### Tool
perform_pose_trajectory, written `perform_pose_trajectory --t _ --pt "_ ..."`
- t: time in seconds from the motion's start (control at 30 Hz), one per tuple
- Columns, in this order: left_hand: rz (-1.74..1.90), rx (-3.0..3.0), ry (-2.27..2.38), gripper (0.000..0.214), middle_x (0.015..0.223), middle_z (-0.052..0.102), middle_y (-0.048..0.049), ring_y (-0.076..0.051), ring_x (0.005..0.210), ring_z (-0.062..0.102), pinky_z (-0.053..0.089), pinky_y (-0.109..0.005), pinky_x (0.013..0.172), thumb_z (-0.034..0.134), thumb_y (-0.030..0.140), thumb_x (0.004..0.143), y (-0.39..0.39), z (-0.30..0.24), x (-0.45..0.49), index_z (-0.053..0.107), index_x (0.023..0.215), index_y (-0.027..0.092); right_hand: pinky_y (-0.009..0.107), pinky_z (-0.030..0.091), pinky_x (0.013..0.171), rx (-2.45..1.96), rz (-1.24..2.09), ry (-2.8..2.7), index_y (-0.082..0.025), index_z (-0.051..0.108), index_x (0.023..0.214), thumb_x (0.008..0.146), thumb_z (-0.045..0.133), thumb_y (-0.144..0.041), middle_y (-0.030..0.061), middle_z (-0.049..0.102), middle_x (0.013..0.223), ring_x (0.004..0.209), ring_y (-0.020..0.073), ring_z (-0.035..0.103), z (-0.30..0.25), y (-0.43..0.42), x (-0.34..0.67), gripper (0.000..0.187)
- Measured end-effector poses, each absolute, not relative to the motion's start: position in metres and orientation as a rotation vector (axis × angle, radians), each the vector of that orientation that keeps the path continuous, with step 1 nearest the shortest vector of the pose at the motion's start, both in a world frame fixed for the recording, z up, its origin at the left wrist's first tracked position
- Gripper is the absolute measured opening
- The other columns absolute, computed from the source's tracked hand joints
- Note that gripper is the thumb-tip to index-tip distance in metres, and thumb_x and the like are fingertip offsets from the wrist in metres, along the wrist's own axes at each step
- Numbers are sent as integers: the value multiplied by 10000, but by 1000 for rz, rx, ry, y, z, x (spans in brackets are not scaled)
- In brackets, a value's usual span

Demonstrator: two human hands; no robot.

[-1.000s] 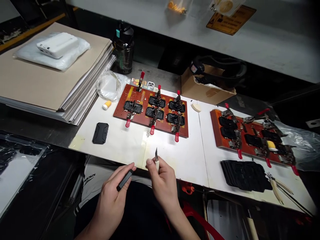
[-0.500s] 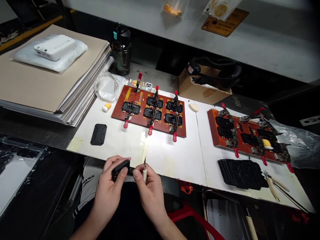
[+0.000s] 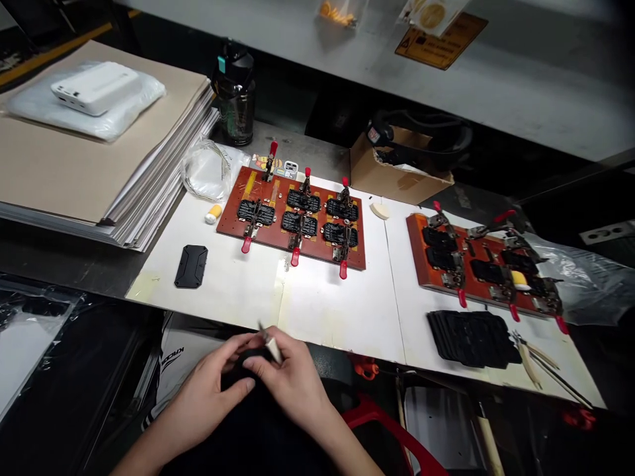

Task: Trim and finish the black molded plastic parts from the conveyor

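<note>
Both hands meet over my lap, below the table's near edge. My left hand (image 3: 215,380) is curled around a black plastic part (image 3: 251,356), which is mostly hidden by the fingers and hard to tell from the dark clothing. Held in my right hand (image 3: 295,377) is a craft knife (image 3: 272,348) with a cream handle, its blurred blade pointing up and left. The right thumb also rests against the black part. Nearest on the table lies a black rectangular cover (image 3: 191,266) with bevelled corners.
A red-brown fixture board (image 3: 292,244) carries black parts under red-handled clamps. A similar board (image 3: 419,251) stands at right, near stacked black plates (image 3: 471,338) and cutting pliers (image 3: 530,360). Cardboard sheets (image 3: 163,192), a bottle (image 3: 235,99) and a cardboard box (image 3: 397,182) are farther back.
My hands have come together, and the right one has moved left with the knife. The knife now tilts left, and the black part has turned down between the hands. The view has shifted slightly.
</note>
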State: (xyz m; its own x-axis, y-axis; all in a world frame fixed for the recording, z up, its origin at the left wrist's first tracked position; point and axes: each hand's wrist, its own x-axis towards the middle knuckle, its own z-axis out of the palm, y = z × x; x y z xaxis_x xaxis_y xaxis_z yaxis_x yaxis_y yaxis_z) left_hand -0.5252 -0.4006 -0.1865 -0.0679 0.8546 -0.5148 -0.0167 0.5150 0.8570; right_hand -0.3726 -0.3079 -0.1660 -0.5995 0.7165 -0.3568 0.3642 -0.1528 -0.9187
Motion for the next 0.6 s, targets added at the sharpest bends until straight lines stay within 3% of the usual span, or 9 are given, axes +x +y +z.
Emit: perform_pose_trajectory --t 0.13,0.2,0.3,0.37,0.47,0.6 --pt "835 735 1478 333 1217 714 -60 -265 1165 639 461 -426 1082 579 290 893 -401 -189 -523 696 1202 247 235 402 698 -1134 1763 -1999 -255 640 1075 884 707 -295 -24 641 982 796 127 558 -160 -313 -372 207" --pt "894 723 1595 324 1232 716 -46 -257 1188 635 440 -431 1110 567 343 909 -400 -190 -523 705 1190 260 237 415 728 -1216 1672 -1852 -261 573 1178 970 586 -386 -1 610 1054 845 135 555 -161 -318 -370 243" --pt "956 774 1750 322 1279 698 1 -219 1244 605 417 -407 1141 526 301 924 -398 -188 -522 706 1191 305 238 384 691 -1233 1708 -1859 -224 561 969 1064 336 -425 -9 580 864 771 130 527 -161 -328 -370 316" --pt "991 800 1774 356 1286 694 28 -195 1241 608 436 -370 1127 524 255 914 -397 -184 -521 691 1218 332 245 326 613 -1178 1798 -2020 -212 514 831 1065 311 -445 -24 539 742 649 117 463 -158 -337 -374 388" --pt "1007 794 1755 382 1264 707 45 -174 1195 642 497 -307 1060 541 243 907 -394 -177 -518 674 1248 351 253 294 585 -1147 1786 -2196 -213 503 828 1052 328 -457 -24 547 728 598 113 440 -153 -346 -382 374" --pt "991 838 1759 417 1269 704 53 -164 1190 645 505 -284 1046 537 199 899 -393 -175 -516 663 1266 351 250 339 624 -1183 1723 -2244 -219 548 913 1055 297 -456 3 630 801 655 135 548 -151 -346 -387 374"
